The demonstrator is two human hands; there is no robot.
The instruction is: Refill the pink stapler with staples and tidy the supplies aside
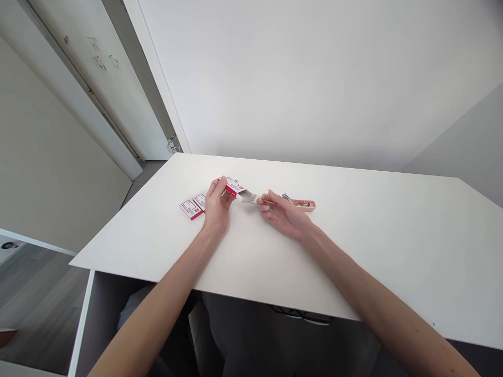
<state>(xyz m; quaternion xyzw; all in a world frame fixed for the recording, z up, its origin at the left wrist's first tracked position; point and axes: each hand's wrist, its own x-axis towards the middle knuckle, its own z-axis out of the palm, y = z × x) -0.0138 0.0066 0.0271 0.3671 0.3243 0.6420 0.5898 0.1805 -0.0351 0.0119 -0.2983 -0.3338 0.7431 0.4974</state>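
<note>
My left hand [217,205] is closed round a small red and white staple box [234,188], held a little above the white table [353,246]. The box's inner tray [247,196] sticks out toward the right. My right hand [283,213] lies palm up beside it, its fingertips pinched at the tray's open end on something small and grey that I cannot name. Two more red and white boxes [193,206] lie flat on the table just left of my left hand. A pink stapler [302,203] lies open on the table behind my right hand.
The table stands against a white wall. Its near edge [236,299] runs above my lap. A door and door frame [118,104] stand at the far left, with wooden floor [35,303] below the table's left side.
</note>
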